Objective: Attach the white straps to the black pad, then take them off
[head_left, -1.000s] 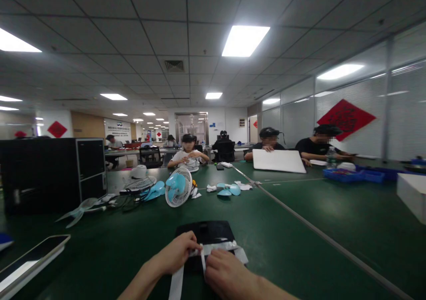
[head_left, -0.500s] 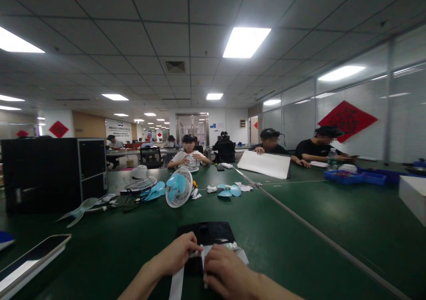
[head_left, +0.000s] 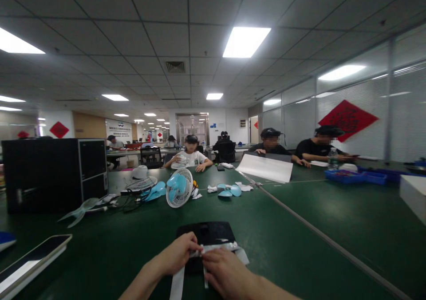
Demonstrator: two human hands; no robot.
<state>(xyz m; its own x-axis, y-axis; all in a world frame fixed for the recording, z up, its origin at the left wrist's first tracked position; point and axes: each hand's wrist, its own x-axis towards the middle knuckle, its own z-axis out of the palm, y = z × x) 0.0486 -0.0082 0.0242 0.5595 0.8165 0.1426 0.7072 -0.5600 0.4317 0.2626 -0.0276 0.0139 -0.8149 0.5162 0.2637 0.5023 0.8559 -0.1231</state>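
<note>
Pinched in my fingers (head_left: 192, 243), the white strip (head_left: 177, 284) looks smooth and matt, plastic or paper; I cannot tell which. The black slab (head_left: 213, 232) beneath it is glossy. The green counter (head_left: 299, 255) is matt, like rubber. Centre-left, the fan (head_left: 179, 193) is shiny white-and-blue plastic.

Green counter (head_left: 299, 255), cluttered toward its far side.
On it lie a black slab (head_left: 206, 232) near the front, a white fan (head_left: 179, 193), blue blades (head_left: 226, 190), a computer tower (head_left: 55, 173) and blue trays (head_left: 353, 176).
</note>
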